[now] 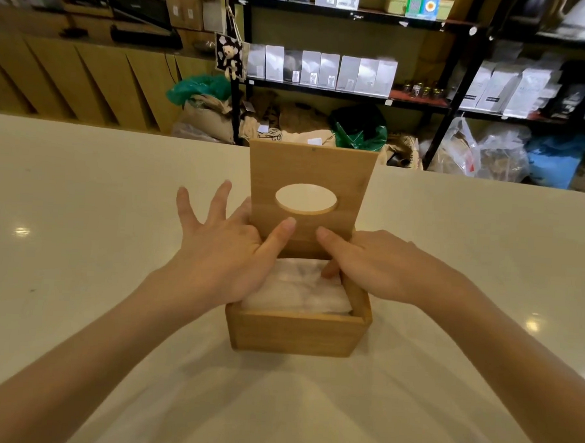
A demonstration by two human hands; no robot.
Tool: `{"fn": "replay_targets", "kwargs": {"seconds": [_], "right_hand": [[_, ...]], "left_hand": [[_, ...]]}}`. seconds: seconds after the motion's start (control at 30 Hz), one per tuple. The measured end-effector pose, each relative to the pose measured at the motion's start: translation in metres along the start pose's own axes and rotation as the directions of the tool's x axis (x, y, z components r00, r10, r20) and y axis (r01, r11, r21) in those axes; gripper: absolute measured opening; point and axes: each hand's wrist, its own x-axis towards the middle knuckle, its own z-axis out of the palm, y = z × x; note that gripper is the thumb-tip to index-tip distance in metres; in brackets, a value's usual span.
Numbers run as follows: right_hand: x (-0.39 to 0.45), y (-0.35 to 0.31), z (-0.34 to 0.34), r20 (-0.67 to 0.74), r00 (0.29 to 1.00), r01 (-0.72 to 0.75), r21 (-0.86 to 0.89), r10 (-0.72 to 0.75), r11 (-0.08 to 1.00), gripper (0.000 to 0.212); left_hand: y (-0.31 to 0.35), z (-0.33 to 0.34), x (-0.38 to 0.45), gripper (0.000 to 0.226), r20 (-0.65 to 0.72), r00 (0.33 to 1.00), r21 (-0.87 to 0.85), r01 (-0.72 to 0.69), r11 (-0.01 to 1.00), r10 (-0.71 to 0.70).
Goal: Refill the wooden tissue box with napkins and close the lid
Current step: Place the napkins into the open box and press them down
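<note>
Both spread, empty-handed, the left hand (221, 251) and right hand (377, 263) pressed soft white napkins (301, 289) into a rigid honey-coloured wooden tissue box (295, 333), its light hinged oval-holed lid (307, 174) upright, likely best gripped by its top edge, mid-counter.

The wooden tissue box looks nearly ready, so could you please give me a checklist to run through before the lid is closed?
1. Napkins inside the wooden tissue box: ok, white stack fills it.
2. Napkins below the rim: cannot tell, the stack sits near the front edge.
3. Lid free to swing: ok, it stands upright at the back.
4. Right hand clear of the opening: not ok, fingers rest inside on the napkins.
5. Left hand clear: not ok, it covers the left rim, thumb against the lid.
6. Box flat on the white table: ok.
</note>
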Motion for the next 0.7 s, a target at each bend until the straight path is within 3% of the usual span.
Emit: {"fn": "replay_targets", "kwargs": {"seconds": [0.23, 0.37, 0.7], "right_hand": [[-0.044, 0.002, 0.018, -0.110, 0.989, 0.101, -0.024, -0.103, 0.995, 0.066], [-0.050, -0.003, 0.032, -0.252, 0.947, 0.176, -0.116, -0.200, 0.978, 0.079], [-0.043, 0.001, 0.039, -0.284, 0.945, 0.102, -0.219, -0.163, 0.970, 0.093]], "left_hand": [[0.001, 0.003, -0.039, 0.101, -0.061, 0.997, -0.085, -0.062, 0.994, 0.057], [0.003, 0.010, -0.051, 0.101, -0.105, 0.993, -0.080, -0.070, 0.994, 0.061], [0.001, 0.014, -0.050, 0.105, -0.102, 0.993, -0.039, -0.055, 0.998, 0.051]]}}
